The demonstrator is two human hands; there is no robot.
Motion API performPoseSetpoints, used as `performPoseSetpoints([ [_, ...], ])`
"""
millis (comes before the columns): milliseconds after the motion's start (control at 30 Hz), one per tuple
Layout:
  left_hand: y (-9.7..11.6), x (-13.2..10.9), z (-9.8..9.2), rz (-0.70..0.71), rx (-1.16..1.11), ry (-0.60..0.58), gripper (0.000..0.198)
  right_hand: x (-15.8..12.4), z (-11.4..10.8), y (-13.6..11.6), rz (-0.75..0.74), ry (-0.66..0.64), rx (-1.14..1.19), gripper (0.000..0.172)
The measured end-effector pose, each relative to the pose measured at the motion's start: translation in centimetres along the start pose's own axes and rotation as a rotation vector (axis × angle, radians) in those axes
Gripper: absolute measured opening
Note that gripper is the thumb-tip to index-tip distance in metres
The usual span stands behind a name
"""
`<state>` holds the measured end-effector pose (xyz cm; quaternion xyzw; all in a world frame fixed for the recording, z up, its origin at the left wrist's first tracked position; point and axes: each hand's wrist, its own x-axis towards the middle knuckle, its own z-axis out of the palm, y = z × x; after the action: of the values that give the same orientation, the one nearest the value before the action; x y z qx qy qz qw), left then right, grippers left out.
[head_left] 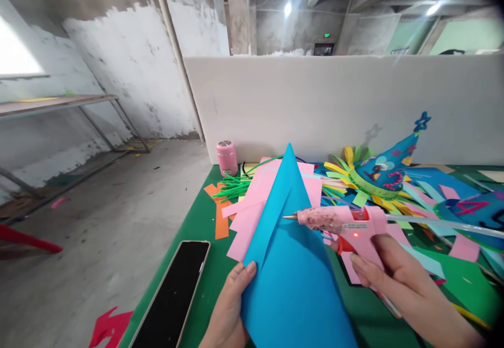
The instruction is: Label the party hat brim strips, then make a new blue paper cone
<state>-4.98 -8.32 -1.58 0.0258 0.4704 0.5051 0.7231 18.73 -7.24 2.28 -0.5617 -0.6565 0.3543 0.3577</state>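
Black phone [173, 295] lies near left on the green table [197, 227]. Left hand [230, 311] pinches the blue paper cone [291, 264] at its overlapping edge, fingers closed on the seam, likely to keep it rolled. Right hand [405, 290] grips the pink glue gun [342, 224], finger near the trigger, nozzle touching the seam. Pink paper [252, 206] lies behind; far right, 1 decorated party hat [386, 172] and paper scraps [444, 211] crowd the table.
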Motion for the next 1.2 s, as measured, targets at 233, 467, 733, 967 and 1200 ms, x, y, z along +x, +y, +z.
performPoseSetpoints([
  [233,0.0,-0.3,-0.2,0.010,0.016,-0.004,0.034,-0.5,0.1,-0.7,-0.019,0.088,-0.204,0.039],
  [467,0.0,-0.4,-0.2,-0.001,0.027,0.024,0.038,-1.1,0.7,-0.2,-0.027,0.088,-0.296,0.047],
  [733,-0.1,-0.6,-0.2,-0.008,0.006,0.048,0.034,-1.4,0.5,0.0,-0.042,0.162,-0.392,0.056],
  [967,0.0,-0.5,-0.2,-0.019,0.001,0.035,0.035,-1.1,0.4,-0.9,-0.099,0.184,-0.456,0.055],
  [1200,-0.2,-0.3,-0.3,0.004,0.002,0.066,0.030,0.0,-0.4,-2.4,-0.192,0.076,-0.449,0.043],
])
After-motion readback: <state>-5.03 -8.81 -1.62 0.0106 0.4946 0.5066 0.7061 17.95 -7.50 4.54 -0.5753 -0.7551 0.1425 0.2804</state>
